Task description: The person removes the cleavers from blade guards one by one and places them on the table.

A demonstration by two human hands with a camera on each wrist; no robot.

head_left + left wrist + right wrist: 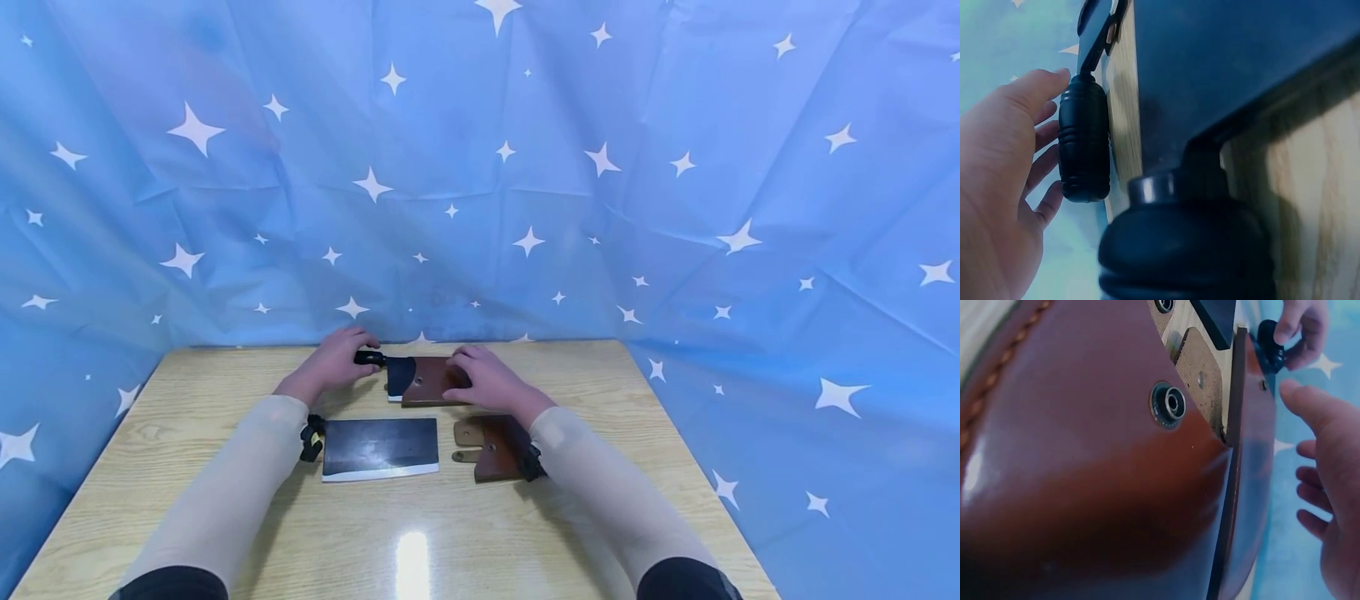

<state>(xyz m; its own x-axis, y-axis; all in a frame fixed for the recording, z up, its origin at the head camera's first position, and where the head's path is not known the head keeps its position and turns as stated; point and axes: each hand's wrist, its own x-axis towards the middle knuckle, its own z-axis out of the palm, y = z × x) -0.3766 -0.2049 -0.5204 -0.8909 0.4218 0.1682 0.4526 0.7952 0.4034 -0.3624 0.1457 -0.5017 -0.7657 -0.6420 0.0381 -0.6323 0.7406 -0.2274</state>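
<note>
A cleaver with a black handle (368, 358) lies near the table's back edge, its dark blade partly inside a brown leather sheath (420, 385). My left hand (337, 358) is at that handle, thumb on one side and fingers on the other, loosely spread rather than wrapped round it. At the sheath's right end, my right hand (487, 379) hovers with thumb and fingers apart; a gap shows between them and the leather in the right wrist view. Nearer lies a second, bare cleaver (381, 447), its handle (1185, 250) large in the left wrist view.
A second brown sheath (495, 462) lies right of the bare cleaver, its tan straps (469, 432) pointing left and a metal snap (1168, 404) on it. My right wrist camera hides its right end. A blue starred curtain (480, 208) hangs behind the wooden table (360, 533).
</note>
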